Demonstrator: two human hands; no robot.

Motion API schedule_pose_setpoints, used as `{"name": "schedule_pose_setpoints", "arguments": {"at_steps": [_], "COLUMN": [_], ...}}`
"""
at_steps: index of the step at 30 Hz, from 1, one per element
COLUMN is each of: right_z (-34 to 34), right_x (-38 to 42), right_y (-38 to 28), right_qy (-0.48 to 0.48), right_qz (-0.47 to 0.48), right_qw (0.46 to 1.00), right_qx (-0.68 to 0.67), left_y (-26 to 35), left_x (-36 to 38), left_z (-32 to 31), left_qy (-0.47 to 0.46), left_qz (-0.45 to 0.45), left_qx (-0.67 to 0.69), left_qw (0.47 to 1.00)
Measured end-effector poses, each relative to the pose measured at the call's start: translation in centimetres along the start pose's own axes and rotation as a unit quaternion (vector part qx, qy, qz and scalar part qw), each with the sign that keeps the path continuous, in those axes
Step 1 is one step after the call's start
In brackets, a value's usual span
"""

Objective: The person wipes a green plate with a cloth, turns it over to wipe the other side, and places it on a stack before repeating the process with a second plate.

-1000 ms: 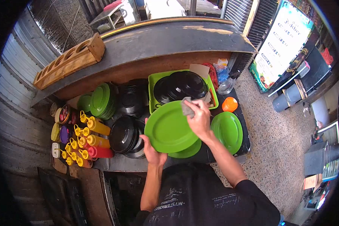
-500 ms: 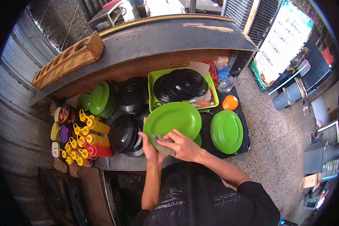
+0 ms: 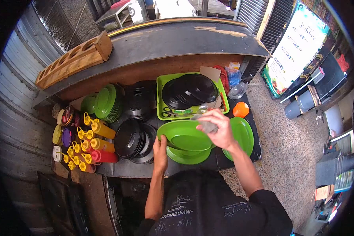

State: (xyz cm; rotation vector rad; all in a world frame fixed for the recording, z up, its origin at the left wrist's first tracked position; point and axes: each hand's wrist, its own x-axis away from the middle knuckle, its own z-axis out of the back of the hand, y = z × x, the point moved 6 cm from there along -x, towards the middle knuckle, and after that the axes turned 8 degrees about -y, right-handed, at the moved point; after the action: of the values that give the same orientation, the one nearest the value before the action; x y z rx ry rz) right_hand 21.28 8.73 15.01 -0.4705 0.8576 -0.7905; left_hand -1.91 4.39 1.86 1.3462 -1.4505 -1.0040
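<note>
My left hand grips the left edge of a green oval plate, held tilted above the counter. My right hand is closed around a greyish cloth at the plate's upper right rim; motion blurs its fingers a little. Beneath the held plate lies another green plate. To the right, partly behind my right wrist, sits a stack of green plates. Stacked black plates stand left of my left hand.
A green tray holds black plates, scissors and utensils. Yellow and red sauce bottles crowd the left side, near more green plates. An orange cup stands at the right. A raised ledge runs along the back.
The cloth in my right hand has moved from the plate's lower left to its upper right rim. The held plate has tipped and shifted slightly down and right, showing the plate below.
</note>
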Motion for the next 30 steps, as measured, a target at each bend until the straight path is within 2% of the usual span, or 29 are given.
{"name": "schedule_pose_setpoints", "arguments": {"at_steps": [2,4,6,11,17,19,22,24,28,30], "right_z": [1.2,0.8,-0.2,-3.1,-6.3,-7.7,-9.0,-9.7,-10.8,-11.6], "right_x": [-0.5,-0.4,-0.1,-0.4,-0.4,-0.2,0.5,1.1,2.0,2.9], "right_y": [0.0,0.3,0.4,-1.5,-4.1,-5.1,-6.5,-6.5,-6.4,-6.2], "right_qy": [0.079,0.09,0.083,0.079,0.004,-0.058,-0.079,-0.083,-0.083,-0.118], "right_qz": [-0.007,-0.018,-0.031,-0.047,0.013,0.041,0.072,0.073,0.106,0.133], "right_qw": [0.995,0.992,0.981,0.986,0.991,0.991,0.988,0.987,0.981,0.97], "right_qx": [0.067,0.082,0.173,0.138,0.134,0.113,0.111,0.119,0.139,0.168], "left_y": [-0.2,0.0,0.2,-0.6,-0.3,-0.4,-0.5,-0.2,0.3,0.9], "left_x": [0.3,0.4,0.4,0.4,0.3,0.2,0.0,0.0,-0.1,-0.4], "left_z": [-0.7,-1.5,-2.0,-1.3,-2.3,-2.2,-1.7,-2.1,-1.0,-0.5], "left_qy": [-0.008,-0.019,-0.015,-0.006,0.021,0.039,0.037,0.006,0.054,0.056], "left_qz": [-0.02,-0.04,-0.039,-0.023,0.011,0.014,-0.01,-0.014,0.012,-0.004], "left_qx": [0.034,0.069,0.152,0.073,0.054,0.055,0.1,0.246,0.228,0.217], "left_qw": [0.999,0.997,0.987,0.997,0.998,0.998,0.994,0.969,0.972,0.975]}}
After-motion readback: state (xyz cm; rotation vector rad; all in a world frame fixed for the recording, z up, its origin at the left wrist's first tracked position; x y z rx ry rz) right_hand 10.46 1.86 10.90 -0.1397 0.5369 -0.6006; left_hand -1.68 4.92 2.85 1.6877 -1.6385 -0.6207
